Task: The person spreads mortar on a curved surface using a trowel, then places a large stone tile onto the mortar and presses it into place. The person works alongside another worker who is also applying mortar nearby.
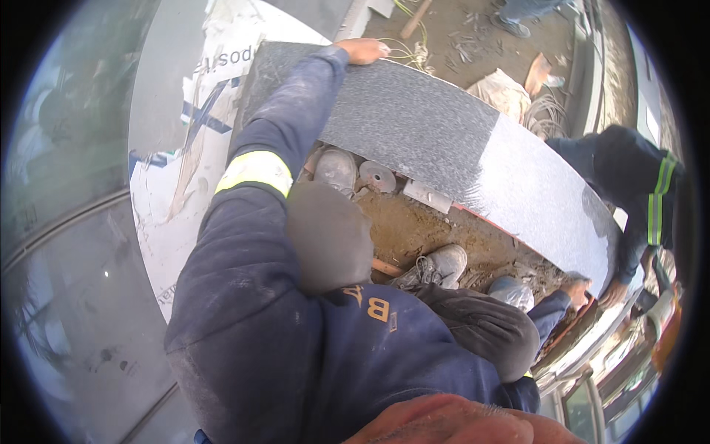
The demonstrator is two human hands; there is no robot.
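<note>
A long speckled grey stone slab [414, 111] lies across the view, its right part bright in the light. My left arm reaches over it, and my left hand [362, 50] is closed on the far edge near the left end. At the right end, my right hand [575, 290] grips the near edge, its fingers partly hidden. Close to it, a co-worker's hand [613, 294] touches the same end of the slab. The co-worker [629, 174] wears dark clothes with reflective stripes and bends over from the right.
Below the slab are dirt [403, 226], a round disc [376, 177], a pale block [427, 195] and my shoe [444, 266]. White torn sheeting [159, 244] borders dark panels [74, 311] at left. Beyond lie coiled cable [546, 115], a cloth-like sack [499, 92] and another person's shoe [510, 26].
</note>
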